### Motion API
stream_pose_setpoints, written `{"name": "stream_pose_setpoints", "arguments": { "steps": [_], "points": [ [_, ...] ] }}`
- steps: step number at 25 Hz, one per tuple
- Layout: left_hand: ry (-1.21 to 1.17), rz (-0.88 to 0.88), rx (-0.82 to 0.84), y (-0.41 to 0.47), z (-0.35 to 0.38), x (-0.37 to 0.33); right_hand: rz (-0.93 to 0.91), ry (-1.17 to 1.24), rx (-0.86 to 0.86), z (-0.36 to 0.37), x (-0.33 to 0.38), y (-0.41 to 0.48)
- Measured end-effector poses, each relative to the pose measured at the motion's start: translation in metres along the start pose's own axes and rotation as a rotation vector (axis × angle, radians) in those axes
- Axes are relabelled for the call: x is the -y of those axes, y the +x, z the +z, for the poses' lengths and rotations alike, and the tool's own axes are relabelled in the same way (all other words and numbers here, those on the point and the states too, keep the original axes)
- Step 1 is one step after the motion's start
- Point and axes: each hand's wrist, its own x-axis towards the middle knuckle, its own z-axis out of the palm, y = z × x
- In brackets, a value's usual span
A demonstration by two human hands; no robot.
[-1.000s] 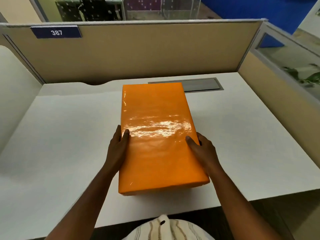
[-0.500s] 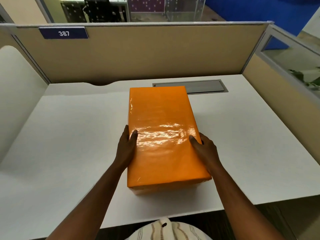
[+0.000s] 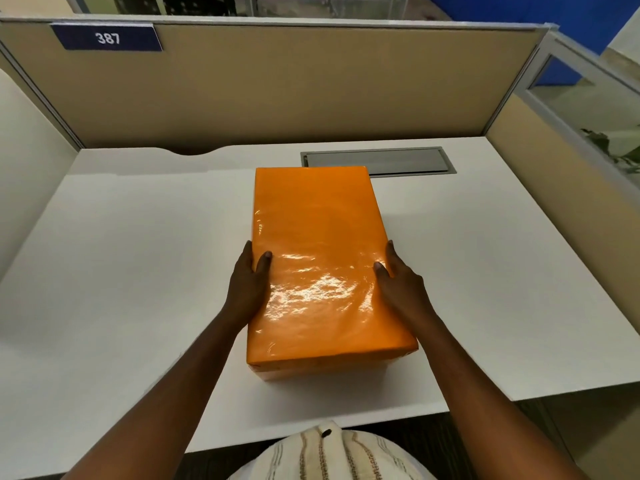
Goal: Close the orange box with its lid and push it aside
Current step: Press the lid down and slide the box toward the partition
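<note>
A glossy orange box (image 3: 322, 258) with its lid on top stands in the middle of the white desk (image 3: 138, 271), its long side running away from me. The lid covers the whole box and overhangs the base at the near end. My left hand (image 3: 247, 282) presses flat against the box's left side, thumb resting on the lid's edge. My right hand (image 3: 398, 284) holds the right side the same way, thumb on the lid. Both hands clamp the box between them.
A grey cable hatch (image 3: 377, 161) is set into the desk just behind the box's far right corner. Beige partition walls (image 3: 277, 88) close the desk at the back, left and right. A blue "387" label (image 3: 107, 38) sits on the back wall.
Box and hands sit slightly further right in view as the camera moved; the lid looks settled lower. Both hands keep the same grip on the box's sides.
</note>
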Motion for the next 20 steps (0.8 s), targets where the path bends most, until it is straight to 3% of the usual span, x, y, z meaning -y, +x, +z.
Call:
{"name": "stream_pose_setpoints", "arguments": {
  "steps": [7,10,15,18,20],
  "points": [
    [0.016,-0.012,-0.055,0.001,0.004,0.006,-0.064,-0.052,-0.073,0.007,-0.007,-0.003],
    [0.048,-0.035,-0.161,-0.004,0.005,0.003,-0.075,-0.045,-0.047,0.011,-0.009,-0.002],
    [0.324,0.114,-0.217,-0.011,0.001,-0.005,-0.043,0.023,0.039,0.008,-0.014,0.006],
    [0.452,0.145,-0.195,0.004,-0.007,-0.014,-0.073,-0.121,-0.096,-0.002,-0.006,0.018],
    [0.509,0.18,-0.129,0.026,-0.01,-0.025,-0.211,-0.127,-0.182,-0.01,0.011,0.036]
  ]
}}
